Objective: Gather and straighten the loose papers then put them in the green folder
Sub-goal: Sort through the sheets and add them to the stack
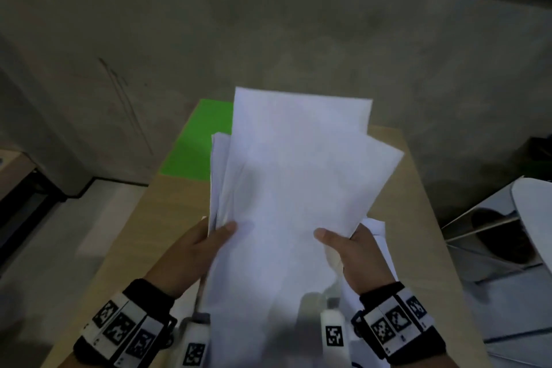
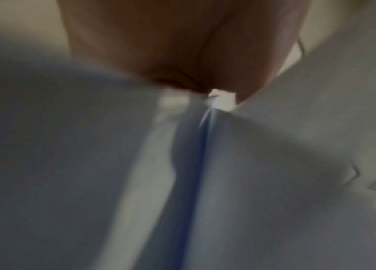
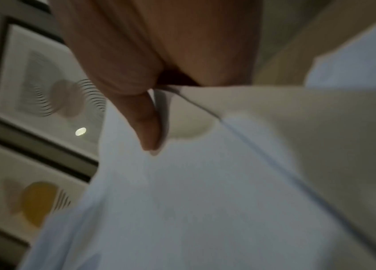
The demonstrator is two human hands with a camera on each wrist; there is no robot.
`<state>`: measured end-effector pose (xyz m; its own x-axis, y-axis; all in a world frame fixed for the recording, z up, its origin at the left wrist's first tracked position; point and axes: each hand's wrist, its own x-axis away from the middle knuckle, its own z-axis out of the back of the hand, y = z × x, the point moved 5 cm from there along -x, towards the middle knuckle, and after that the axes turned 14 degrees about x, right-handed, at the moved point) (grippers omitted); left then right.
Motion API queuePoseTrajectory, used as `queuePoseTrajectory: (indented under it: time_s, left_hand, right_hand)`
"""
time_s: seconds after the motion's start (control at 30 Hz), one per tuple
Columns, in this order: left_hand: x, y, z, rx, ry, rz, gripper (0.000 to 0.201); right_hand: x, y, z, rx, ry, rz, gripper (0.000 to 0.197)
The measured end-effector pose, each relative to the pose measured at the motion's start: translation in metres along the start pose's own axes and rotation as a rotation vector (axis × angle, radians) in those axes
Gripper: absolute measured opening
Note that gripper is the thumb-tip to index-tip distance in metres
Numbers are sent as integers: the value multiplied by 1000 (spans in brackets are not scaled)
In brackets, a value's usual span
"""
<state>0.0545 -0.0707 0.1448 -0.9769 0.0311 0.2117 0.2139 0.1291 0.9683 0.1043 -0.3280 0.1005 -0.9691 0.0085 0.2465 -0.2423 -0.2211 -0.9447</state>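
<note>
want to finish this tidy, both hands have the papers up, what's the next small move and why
Probably tap the papers on edge against the table to square them. The left hand and right hand grip a fanned stack with skewed corners, and the green folder lies behind it.

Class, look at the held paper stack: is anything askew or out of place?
Yes. The papers gripped by the left hand and right hand are fanned, with corners sticking out at different angles. They are not yet squared, and the green folder lies behind them.
</note>
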Motion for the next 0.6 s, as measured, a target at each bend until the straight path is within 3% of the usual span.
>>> queuePoseTrajectory:
  time_s: [0.07,0.13,0.2,0.27,0.4,0.53,0.6]
  left_hand:
    - [-1,8,-3,-61,47,-119,35]
    - [1,16,-8,-72,58,-229,21]
    - [4,16,-13,-43,21,-254,23]
    - [7,20,-12,-14,44,-306,33]
    - [7,28,-6,-54,92,-444,54]
    - [-1,30,2,-90,130,-483,55]
    - [-2,29,-2,-22,129,-472,38]
  right_hand:
    - [6,-12,7,144,69,75,33]
    - [14,-22,14,185,110,51,41]
    - [26,-32,14,234,55,-4,32]
    - [38,-49,7,165,-3,93,12]
    - [39,-50,8,24,43,304,40]
    - [36,-55,3,17,58,353,27]
    - [34,-54,3,-23,108,296,19]
